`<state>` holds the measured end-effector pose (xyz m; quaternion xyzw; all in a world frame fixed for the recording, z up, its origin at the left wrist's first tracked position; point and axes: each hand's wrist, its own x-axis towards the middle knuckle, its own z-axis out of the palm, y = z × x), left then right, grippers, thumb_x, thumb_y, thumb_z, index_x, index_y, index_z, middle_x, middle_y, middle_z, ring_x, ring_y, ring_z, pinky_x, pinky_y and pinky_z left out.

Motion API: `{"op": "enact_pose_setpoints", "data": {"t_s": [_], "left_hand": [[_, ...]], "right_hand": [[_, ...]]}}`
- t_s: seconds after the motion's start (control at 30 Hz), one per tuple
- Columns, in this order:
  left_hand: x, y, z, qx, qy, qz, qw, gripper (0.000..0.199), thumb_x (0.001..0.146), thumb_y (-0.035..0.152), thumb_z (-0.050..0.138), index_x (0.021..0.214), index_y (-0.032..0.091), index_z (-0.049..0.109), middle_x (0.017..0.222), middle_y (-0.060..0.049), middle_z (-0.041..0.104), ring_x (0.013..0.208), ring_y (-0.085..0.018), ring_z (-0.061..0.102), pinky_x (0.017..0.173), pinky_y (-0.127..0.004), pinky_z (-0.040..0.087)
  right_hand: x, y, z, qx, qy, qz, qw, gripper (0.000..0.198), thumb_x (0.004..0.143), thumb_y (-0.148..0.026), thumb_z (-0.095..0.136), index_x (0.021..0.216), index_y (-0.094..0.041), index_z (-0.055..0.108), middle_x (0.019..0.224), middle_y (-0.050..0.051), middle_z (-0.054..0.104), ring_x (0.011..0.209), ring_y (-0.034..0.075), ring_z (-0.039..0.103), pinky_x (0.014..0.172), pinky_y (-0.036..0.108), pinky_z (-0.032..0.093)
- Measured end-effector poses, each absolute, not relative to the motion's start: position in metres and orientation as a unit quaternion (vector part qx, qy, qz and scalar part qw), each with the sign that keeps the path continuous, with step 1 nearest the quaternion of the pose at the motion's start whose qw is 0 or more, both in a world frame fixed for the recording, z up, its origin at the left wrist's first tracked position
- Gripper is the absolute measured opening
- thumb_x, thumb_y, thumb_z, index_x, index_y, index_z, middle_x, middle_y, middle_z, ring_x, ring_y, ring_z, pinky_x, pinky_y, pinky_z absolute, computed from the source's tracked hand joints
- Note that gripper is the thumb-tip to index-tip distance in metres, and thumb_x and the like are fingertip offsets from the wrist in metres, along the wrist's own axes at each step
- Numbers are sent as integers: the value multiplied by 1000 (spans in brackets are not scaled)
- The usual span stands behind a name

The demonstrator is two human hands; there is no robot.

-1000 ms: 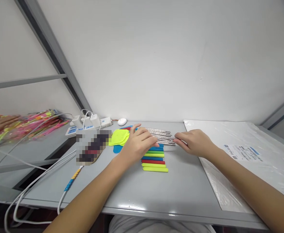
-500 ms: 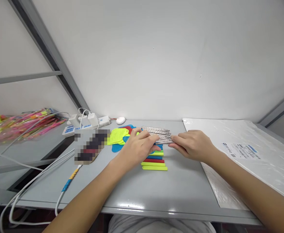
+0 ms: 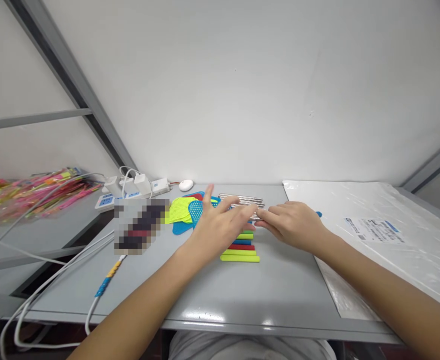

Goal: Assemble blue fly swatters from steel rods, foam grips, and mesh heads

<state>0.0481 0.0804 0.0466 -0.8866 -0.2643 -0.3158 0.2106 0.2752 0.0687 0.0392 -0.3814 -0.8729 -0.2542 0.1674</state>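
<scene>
My left hand is over the left part of a row of thin shiny metal rods, its fingers spread. With thumb and forefinger pinched, my right hand grips the near end of a metal rod. A small blue tip shows just beyond the back of this hand; what it belongs to is hidden. Perforated plastic fly swatter heads in yellow, blue and red lie left of my left hand. Below the hands, coloured plastic handles lie side by side, partly covered by my left hand.
A plastic-wrapped white sheet with a label covers the right side of the grey table. On the left are a power strip with plugs, white cables, a pixelated object, a white oval device and bagged colourful items.
My left hand's fingers have spread and one is raised. My right hand has shifted slightly left. A blue tip now shows behind it, and more of a blue swatter head is visible.
</scene>
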Motion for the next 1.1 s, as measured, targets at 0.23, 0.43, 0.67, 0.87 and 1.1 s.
{"op": "enact_pose_setpoints", "data": {"t_s": [0.23,0.43,0.67,0.87,1.1], "left_hand": [[23,96,45,-688,-426,-577,-110,55,86,47,61,131,24,41,132,-12,52,119,-26,51,102,-47,42],[32,101,35,-546,-406,-496,-540,42,77,52,69,97,15,65,94,-8,73,81,-22,69,75,-36,57],[44,94,32,-519,-392,-513,-560,35,76,45,74,93,15,65,94,-7,74,81,-21,70,73,-32,58],[45,93,31,-511,-379,-515,-574,39,75,46,73,97,15,66,95,-8,74,81,-22,71,75,-36,58],[40,97,34,-542,-395,-482,-564,37,77,48,71,94,15,65,97,-9,73,85,-23,70,77,-36,57]], "right_hand": [[284,70,43,-448,-841,-231,199,36,101,-41,35,88,-21,62,59,-1,59,49,11,46,50,28,15],[283,70,36,-454,-846,-215,180,39,101,-42,33,84,-21,61,58,-1,61,46,11,47,49,28,13],[274,68,32,-446,-854,-195,183,37,101,-41,34,86,-21,60,62,-2,64,49,11,50,48,28,13],[273,66,37,-453,-849,-216,167,41,102,-42,33,78,-20,57,58,-2,61,46,11,48,48,29,10],[268,63,42,-464,-851,-199,147,39,102,-41,34,80,-19,58,63,0,62,49,11,50,49,29,12]]}}
